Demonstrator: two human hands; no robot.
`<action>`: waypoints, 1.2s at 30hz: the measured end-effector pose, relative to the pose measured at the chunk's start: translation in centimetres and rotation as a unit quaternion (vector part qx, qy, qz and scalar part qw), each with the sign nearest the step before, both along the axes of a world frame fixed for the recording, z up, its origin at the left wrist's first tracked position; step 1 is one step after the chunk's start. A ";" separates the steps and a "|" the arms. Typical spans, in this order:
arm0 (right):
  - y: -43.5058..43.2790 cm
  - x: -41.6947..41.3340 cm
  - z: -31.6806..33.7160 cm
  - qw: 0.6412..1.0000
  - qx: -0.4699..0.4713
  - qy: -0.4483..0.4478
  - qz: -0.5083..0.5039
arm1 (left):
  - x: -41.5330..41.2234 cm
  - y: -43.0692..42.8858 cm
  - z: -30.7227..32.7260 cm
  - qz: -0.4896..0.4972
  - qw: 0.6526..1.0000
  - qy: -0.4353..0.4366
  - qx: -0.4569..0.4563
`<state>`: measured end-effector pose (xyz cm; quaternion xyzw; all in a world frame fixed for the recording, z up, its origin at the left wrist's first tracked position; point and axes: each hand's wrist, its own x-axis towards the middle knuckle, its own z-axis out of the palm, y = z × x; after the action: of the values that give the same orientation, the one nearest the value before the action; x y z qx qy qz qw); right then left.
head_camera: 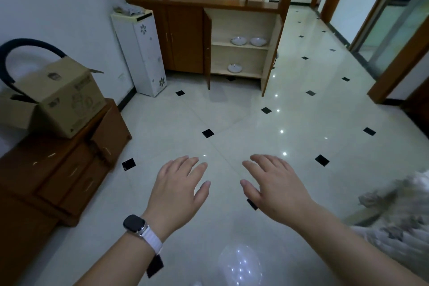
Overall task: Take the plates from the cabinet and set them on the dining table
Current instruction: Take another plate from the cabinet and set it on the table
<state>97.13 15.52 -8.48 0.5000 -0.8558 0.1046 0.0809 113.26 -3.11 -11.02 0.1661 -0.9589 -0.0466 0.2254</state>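
The glossy tiled floor (232,123) stretches between the person and the wooden cabinet (185,37), which stands well apart at the far wall with its right-hand compartment open and both doors (271,53) swung outward. The left hand (178,183) and right hand (276,186) hover side by side above the floor, palms down, fingers spread and relaxed, holding nothing. Inside, the upper plates (238,40) sit as a pair on the middle shelf and the lower plate (235,68) sits alone beneath. The polished floor looks slippery, so hurrying back with crockery could mean a slip. The jutting doors could catch an elbow or a rim, and carrying all three at once risks a drop. The dining table is out of view. A pale cloth (399,211) at the right edge is blurred and cut off. The dishes are too small to tell plate from shallow bowl.
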 end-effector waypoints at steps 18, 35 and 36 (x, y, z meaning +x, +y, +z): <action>-17.6 -12.3 0.0 1.000 -0.009 0.002 0.020 | -12.1 -18.0 0.5 -0.054 0.998 0.009 -0.023; -30.9 -38.3 0.2 1.000 -0.019 -0.020 0.011 | -38.4 -31.2 2.3 -0.061 0.997 -0.017 -0.041; -31.4 -39.0 0.4 0.999 -0.021 -0.023 0.007 | -39.3 -31.8 2.5 -0.062 0.997 -0.018 -0.040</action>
<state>58.11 -15.84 -8.10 0.5018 -0.8515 0.1344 0.0709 73.96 -34.90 -8.54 0.0977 -0.9724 -0.0196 0.2110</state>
